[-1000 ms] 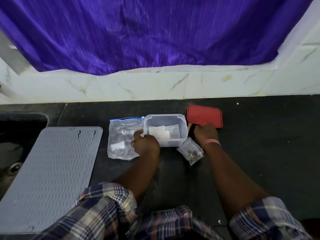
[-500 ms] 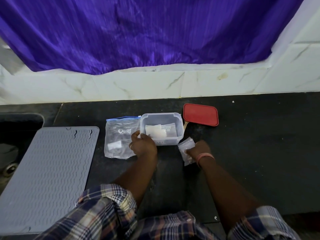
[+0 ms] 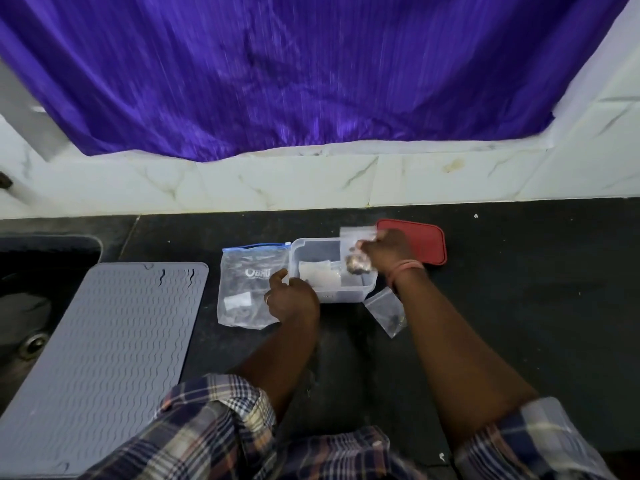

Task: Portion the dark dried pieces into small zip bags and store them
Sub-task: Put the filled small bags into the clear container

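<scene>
Standing at a black stone counter (image 3: 519,289), a person in a plaid shirt is storing a filled packet. Largest of the things on it is a grey ribbed silicone mat (image 3: 104,358) at the left; then a large clear zip bag with a blue seal (image 3: 247,285), lying flat and holding dark dried pieces; a clear rectangular plastic box (image 3: 329,294) just beside it; and a red lid (image 3: 429,242) behind. The left hand (image 3: 292,301) rests against the box's near left corner, fingers curled loosely on its rim, steadying it. The right hand (image 3: 388,245) pinches a small clear zip bag of dark pieces (image 3: 356,261) over the box's right end. Another small filled bag (image 3: 388,311) lies on the counter near the right forearm. To do this well, keep the box braced and lower the packet flat beside the packets already inside, seal closed.
</scene>
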`<state>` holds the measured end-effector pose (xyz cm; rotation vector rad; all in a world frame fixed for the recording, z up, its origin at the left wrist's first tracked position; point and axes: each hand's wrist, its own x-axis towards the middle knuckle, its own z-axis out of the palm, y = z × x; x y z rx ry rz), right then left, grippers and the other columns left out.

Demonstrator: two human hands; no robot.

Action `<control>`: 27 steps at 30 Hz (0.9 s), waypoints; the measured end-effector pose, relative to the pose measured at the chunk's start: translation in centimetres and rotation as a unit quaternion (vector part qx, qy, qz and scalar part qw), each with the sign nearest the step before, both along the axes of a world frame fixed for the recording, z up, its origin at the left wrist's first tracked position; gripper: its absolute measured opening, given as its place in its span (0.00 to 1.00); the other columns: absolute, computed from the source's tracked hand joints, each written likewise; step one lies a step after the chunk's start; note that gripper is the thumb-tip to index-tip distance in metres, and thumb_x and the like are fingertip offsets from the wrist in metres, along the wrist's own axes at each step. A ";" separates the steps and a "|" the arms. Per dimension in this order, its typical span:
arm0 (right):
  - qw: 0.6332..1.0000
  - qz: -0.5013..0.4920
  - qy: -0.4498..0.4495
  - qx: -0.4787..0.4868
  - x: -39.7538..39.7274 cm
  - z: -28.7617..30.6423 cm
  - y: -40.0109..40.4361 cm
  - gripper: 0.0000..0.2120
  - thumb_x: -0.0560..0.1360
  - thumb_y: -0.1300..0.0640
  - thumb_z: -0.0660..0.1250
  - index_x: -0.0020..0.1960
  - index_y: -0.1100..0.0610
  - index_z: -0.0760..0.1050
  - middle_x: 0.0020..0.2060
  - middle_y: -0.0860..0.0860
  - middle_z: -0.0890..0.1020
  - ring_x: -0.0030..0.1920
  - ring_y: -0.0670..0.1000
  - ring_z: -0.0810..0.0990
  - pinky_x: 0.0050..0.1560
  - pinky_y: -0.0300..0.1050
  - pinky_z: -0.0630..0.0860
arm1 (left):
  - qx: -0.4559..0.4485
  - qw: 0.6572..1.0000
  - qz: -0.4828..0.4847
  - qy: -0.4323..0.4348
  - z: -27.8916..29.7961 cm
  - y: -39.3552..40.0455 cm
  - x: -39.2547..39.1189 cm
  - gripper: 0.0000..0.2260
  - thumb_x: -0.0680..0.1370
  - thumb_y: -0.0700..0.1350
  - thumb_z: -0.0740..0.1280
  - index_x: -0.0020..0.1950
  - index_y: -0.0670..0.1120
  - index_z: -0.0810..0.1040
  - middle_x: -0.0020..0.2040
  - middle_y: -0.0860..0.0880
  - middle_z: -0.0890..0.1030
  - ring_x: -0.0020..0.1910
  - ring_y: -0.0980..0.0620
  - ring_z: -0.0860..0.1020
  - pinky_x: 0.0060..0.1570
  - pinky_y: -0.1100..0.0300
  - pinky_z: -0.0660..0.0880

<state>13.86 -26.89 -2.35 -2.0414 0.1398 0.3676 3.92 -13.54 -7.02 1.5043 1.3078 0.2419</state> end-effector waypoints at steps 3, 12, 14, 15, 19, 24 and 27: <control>0.981 0.095 0.003 -0.169 0.8 -1.1 3.2 0.17 0.78 0.57 0.67 0.64 0.65 0.77 0.61 0.59 0.81 0.61 0.61 0.80 0.60 0.48 0.77 | 0.003 1.000 -0.006 -0.002 -0.2 0.2 0.2 0.16 0.83 0.43 0.61 0.71 0.53 0.75 0.69 0.38 0.73 0.63 0.37 0.76 0.65 0.46 0.74; 0.897 0.232 0.080 -0.367 0.6 -2.9 6.5 0.23 0.81 0.55 0.64 0.73 0.63 0.70 0.69 0.59 0.75 0.70 0.59 0.72 0.69 0.50 0.69 | -0.101 0.994 0.048 0.010 -0.3 1.2 2.0 0.17 0.80 0.42 0.61 0.67 0.55 0.75 0.65 0.42 0.77 0.60 0.39 0.78 0.62 0.42 0.78; 0.894 0.225 0.085 -0.378 0.8 -3.3 6.8 0.22 0.83 0.54 0.62 0.73 0.64 0.69 0.70 0.58 0.74 0.71 0.58 0.71 0.71 0.48 0.67 | -0.106 0.993 0.053 0.015 -0.2 1.3 2.2 0.17 0.80 0.42 0.61 0.67 0.55 0.76 0.65 0.43 0.77 0.60 0.39 0.78 0.61 0.42 0.78; 0.898 0.220 0.075 -0.373 1.0 -3.7 6.9 0.21 0.83 0.56 0.62 0.72 0.65 0.70 0.70 0.59 0.75 0.70 0.59 0.72 0.71 0.49 0.68 | -0.103 0.993 0.051 0.016 -0.4 1.3 2.2 0.17 0.80 0.42 0.61 0.66 0.55 0.76 0.65 0.43 0.77 0.60 0.39 0.78 0.61 0.42 0.78; 0.901 0.173 -0.021 -0.398 0.2 -4.5 7.4 0.16 0.81 0.58 0.64 0.66 0.64 0.76 0.63 0.61 0.80 0.65 0.60 0.77 0.65 0.52 0.72 | -0.099 0.993 0.054 0.014 -0.9 1.1 2.0 0.17 0.79 0.43 0.61 0.66 0.54 0.76 0.64 0.43 0.78 0.59 0.38 0.79 0.62 0.42 0.77; 0.856 0.139 -0.138 -0.479 -1.6 -4.5 9.3 0.20 0.81 0.60 0.58 0.72 0.67 0.66 0.67 0.62 0.70 0.65 0.62 0.72 0.60 0.53 0.74 | -0.102 0.991 0.086 -0.016 -0.4 1.2 1.6 0.18 0.78 0.41 0.60 0.67 0.51 0.77 0.64 0.41 0.77 0.57 0.39 0.78 0.62 0.44 0.77; 0.842 0.123 -0.182 -0.493 -1.4 -4.8 8.9 0.17 0.81 0.62 0.56 0.68 0.63 0.71 0.66 0.62 0.71 0.65 0.63 0.72 0.61 0.54 0.72 | -0.113 0.988 0.091 -0.042 -0.2 0.9 1.3 0.18 0.78 0.39 0.59 0.67 0.48 0.78 0.63 0.42 0.78 0.51 0.41 0.77 0.58 0.49 0.78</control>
